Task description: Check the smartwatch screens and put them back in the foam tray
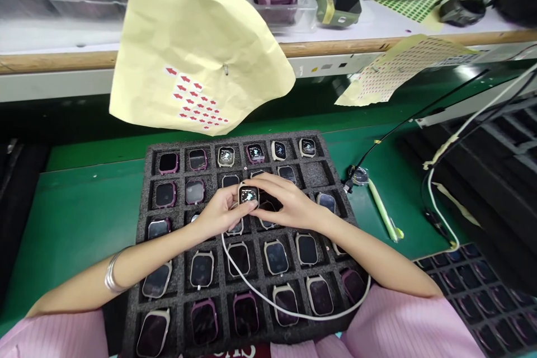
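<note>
A smartwatch case (248,193) without a strap is held up over the foam tray (178,268), its small screen lit with a dial. My left hand (220,211) grips it from the left, the thumb lying across the lower part of the screen. From the right, my right hand (289,201) pinches the same watch, fingers along its top edge and thumb near its lower right side. A white cable (268,303) comes out from under my left hand and loops over the tray; its end is hidden. Watch cases, purple and beige, lie in the tray's compartments, several with lit screens.
Above the tray hangs a yellow sticker sheet (197,50) with red arrows. A shelf edge (319,47) crosses the back. Right of the tray are a black cable (364,156) and a green-handled tool (384,210). Another tray of watches (474,285) sits lower right.
</note>
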Action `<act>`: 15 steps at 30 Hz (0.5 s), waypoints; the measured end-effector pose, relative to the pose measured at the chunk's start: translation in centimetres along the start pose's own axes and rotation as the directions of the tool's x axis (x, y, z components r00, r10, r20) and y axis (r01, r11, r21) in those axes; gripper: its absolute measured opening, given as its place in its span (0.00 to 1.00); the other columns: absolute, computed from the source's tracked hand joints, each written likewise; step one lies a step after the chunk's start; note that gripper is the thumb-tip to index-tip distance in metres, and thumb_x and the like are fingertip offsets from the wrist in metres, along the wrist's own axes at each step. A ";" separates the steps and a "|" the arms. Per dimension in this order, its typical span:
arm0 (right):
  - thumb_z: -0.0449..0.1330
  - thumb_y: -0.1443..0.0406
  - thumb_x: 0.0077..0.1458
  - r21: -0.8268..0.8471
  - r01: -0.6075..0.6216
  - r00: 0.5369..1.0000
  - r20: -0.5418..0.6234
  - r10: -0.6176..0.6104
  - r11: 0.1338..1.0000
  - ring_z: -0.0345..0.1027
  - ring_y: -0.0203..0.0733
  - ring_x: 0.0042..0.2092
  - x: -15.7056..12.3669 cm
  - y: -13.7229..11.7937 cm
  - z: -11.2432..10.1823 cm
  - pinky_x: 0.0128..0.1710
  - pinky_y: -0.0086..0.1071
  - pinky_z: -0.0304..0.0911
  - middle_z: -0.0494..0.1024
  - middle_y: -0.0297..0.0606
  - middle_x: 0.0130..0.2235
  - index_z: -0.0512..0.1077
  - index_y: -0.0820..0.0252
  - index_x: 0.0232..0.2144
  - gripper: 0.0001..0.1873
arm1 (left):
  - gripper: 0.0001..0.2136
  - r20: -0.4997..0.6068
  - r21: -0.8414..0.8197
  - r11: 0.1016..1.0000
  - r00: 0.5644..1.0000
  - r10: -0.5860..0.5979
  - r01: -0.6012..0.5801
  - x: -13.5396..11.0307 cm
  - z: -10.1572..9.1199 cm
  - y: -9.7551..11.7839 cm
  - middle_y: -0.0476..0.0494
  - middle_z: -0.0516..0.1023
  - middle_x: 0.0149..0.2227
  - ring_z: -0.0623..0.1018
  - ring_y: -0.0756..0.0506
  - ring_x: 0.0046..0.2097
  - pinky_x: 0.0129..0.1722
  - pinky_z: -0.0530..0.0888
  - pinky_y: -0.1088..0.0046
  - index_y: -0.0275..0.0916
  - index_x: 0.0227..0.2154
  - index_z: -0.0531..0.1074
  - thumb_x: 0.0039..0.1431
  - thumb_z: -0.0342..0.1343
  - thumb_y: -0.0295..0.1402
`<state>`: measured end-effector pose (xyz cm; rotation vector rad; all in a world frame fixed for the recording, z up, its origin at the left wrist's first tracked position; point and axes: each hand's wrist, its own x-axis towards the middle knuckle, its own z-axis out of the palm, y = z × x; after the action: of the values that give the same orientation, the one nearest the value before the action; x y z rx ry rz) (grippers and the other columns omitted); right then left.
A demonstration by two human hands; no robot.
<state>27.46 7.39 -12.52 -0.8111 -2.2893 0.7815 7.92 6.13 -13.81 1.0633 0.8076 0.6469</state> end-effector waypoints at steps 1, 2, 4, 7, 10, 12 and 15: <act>0.61 0.62 0.59 0.000 0.002 1.000 0.005 -0.002 1.000 0.68 0.49 0.49 0.1 0.1 0.0 0.49 0.44 0.68 0.72 0.48 0.49 0.63 0.61 0.56 0.24 | 0.19 -0.002 0.005 1.000 1.000 0.004 -0.003 0.0 0.0 0.0 0.59 0.62 0.17 0.58 0.58 0.12 0.10 0.53 0.82 0.34 0.32 0.65 0.52 0.61 0.47; 0.61 0.62 0.59 0.000 0.006 1.000 0.010 -0.006 1.000 0.68 0.49 0.49 0.1 0.1 -0.1 0.49 0.44 0.69 0.72 0.48 0.48 0.63 0.61 0.56 0.24 | 0.19 -0.004 0.007 1.000 1.000 0.006 -0.006 0.1 -0.1 -0.1 0.58 0.62 0.17 0.59 0.58 0.13 0.10 0.54 0.82 0.34 0.32 0.65 0.52 0.61 0.47; 0.60 0.63 0.60 -0.004 0.019 1.000 0.016 -0.019 1.000 0.68 0.48 0.49 0.2 0.2 -0.1 0.48 0.43 0.69 0.72 0.48 0.48 0.62 0.63 0.56 0.24 | 0.19 -0.004 0.012 1.000 1.000 0.007 -0.007 0.1 -0.1 -0.2 0.58 0.62 0.18 0.58 0.58 0.13 0.10 0.54 0.82 0.34 0.33 0.66 0.52 0.61 0.47; 0.60 0.63 0.60 -0.039 0.034 0.999 0.018 -0.034 0.999 0.68 0.49 0.50 -0.1 0.2 -0.1 0.49 0.44 0.68 0.72 0.49 0.49 0.62 0.64 0.56 0.24 | 0.19 -0.008 0.026 1.000 1.000 0.008 -0.008 0.1 0.0 -0.2 0.57 0.62 0.20 0.58 0.58 0.14 0.12 0.55 0.81 0.34 0.35 0.67 0.52 0.61 0.46; 0.61 0.61 0.59 -0.095 0.030 0.999 0.015 -0.029 0.995 0.67 0.51 0.51 -0.4 0.0 0.0 0.50 0.47 0.67 0.71 0.50 0.49 0.62 0.64 0.56 0.25 | 0.18 -0.021 0.055 0.998 1.000 0.021 -0.019 0.1 0.1 -0.2 0.56 0.64 0.21 0.59 0.57 0.16 0.15 0.58 0.81 0.34 0.34 0.68 0.52 0.62 0.44; 0.61 0.61 0.59 -0.131 0.025 1.000 0.009 -0.024 0.991 0.67 0.52 0.50 -0.6 -0.2 0.2 0.49 0.48 0.67 0.72 0.50 0.49 0.62 0.64 0.56 0.25 | 0.16 -0.032 0.088 0.995 0.998 0.047 -0.044 0.1 0.2 -0.1 0.53 0.66 0.22 0.63 0.55 0.20 0.19 0.63 0.79 0.34 0.34 0.69 0.51 0.63 0.43; 0.61 0.62 0.59 -0.152 0.023 1.000 -0.001 -0.024 0.988 0.68 0.52 0.49 -0.7 -0.5 0.4 0.48 0.48 0.68 0.72 0.50 0.48 0.62 0.63 0.55 0.23 | 0.15 -0.047 0.131 0.986 0.993 0.112 -0.105 0.2 0.3 -0.3 0.48 0.71 0.28 0.70 0.49 0.31 0.31 0.70 0.75 0.34 0.34 0.71 0.51 0.63 0.42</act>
<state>27.54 6.46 -12.68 -0.8504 -2.3732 0.6001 8.29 6.03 -14.08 1.2179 0.8512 0.7261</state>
